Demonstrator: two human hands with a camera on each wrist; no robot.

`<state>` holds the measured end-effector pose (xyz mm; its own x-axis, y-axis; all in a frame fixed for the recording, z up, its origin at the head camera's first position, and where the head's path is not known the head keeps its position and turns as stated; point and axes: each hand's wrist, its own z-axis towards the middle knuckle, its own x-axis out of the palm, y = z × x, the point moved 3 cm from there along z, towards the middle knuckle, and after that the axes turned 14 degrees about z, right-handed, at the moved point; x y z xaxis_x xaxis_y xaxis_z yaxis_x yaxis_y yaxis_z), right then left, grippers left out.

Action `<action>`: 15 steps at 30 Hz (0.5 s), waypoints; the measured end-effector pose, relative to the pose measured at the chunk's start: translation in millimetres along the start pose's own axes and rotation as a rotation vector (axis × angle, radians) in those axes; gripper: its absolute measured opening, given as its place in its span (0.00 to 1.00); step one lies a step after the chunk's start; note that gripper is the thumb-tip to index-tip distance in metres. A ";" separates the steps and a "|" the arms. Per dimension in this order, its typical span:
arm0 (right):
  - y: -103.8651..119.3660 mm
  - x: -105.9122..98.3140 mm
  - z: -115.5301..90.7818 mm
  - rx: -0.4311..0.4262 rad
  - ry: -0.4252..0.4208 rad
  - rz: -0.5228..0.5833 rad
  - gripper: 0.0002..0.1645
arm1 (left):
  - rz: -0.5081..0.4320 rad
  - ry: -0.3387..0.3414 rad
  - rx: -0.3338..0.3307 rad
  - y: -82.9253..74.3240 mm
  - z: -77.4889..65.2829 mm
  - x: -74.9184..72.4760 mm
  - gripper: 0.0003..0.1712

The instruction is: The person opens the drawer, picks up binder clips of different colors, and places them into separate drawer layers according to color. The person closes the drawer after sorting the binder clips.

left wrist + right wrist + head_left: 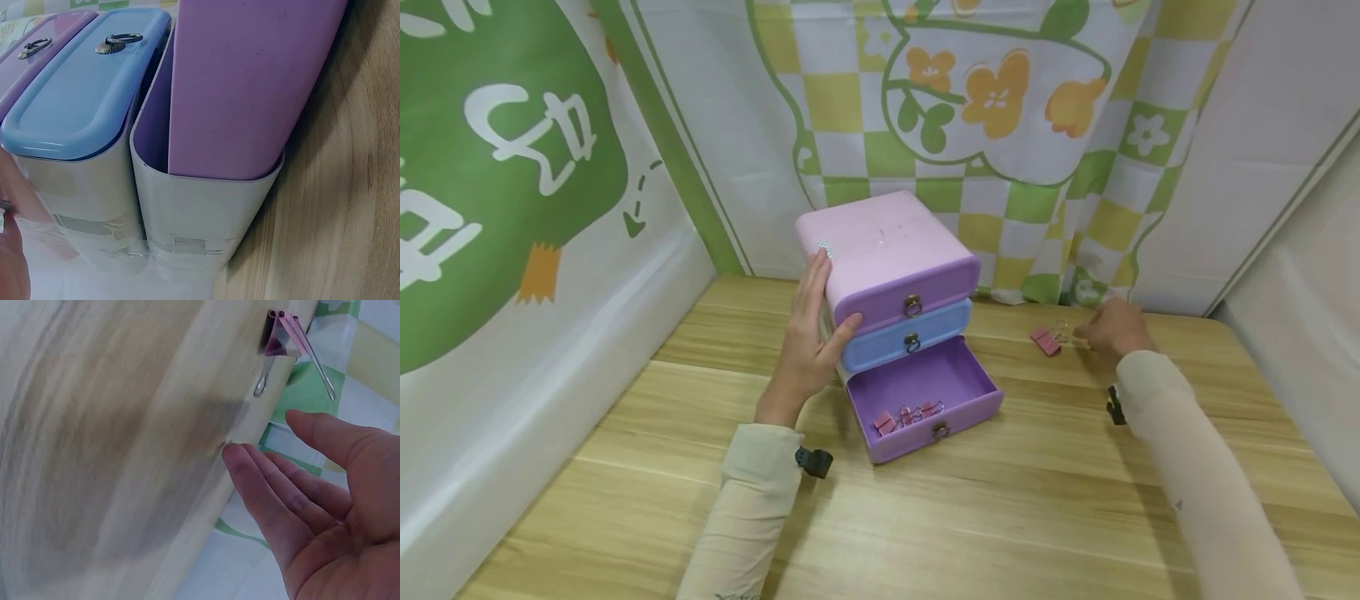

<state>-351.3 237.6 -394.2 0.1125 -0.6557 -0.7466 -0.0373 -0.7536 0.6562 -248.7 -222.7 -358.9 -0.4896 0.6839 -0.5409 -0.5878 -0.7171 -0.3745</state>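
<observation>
My left hand (806, 350) rests against the left side of a small drawer unit (887, 237), its fingers extended along the wall and its thumb at the front edge of the top purple drawer. The lower purple drawer (925, 375) is pulled out, with several pink binder clips (907, 417) inside near its front. On the table at right lies another pink binder clip (1047, 340) with wire handles. My right hand (1116, 332) is just right of that clip, apart from it. In the right wrist view, thumb and fingers (250, 469) are spread with nothing between them.
The wooden table (1000, 517) ends at the back against a checked, flower-printed cloth (1000, 158). A blue drawer (917, 333) with a ring pull is closed above the pulled-out one. White and green printed fabric (512, 208) hangs at the left.
</observation>
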 end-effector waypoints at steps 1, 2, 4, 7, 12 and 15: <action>0.2 1.1 0.0 -0.004 0.002 -0.006 0.22 | -0.001 0.001 -0.001 0.1 -0.3 0.2 0.47; 0.2 1.9 0.4 -0.016 0.004 -0.020 0.21 | 0.001 0.003 -0.002 0.0 -0.4 0.1 0.47; 0.5 2.8 1.7 -0.053 -0.005 -0.060 0.20 | 0.000 0.002 -0.003 -0.1 -0.6 0.0 0.47; 1.5 4.3 2.2 -0.082 -0.009 -0.081 0.19 | -0.003 0.002 -0.002 -0.5 -0.6 -0.5 0.47; 2.2 6.9 2.7 -0.098 -0.015 -0.093 0.18 | -0.005 -0.002 0.002 -0.5 0.0 -0.7 0.47; 1.8 8.0 3.0 -0.098 -0.015 -0.086 0.18 | -0.003 -0.003 0.004 0.1 -0.3 -0.1 0.46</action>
<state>-353.4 230.9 -399.4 0.0962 -0.5902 -0.8015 0.0691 -0.7993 0.5969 -248.6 -222.8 -359.1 -0.4895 0.6865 -0.5376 -0.5921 -0.7143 -0.3731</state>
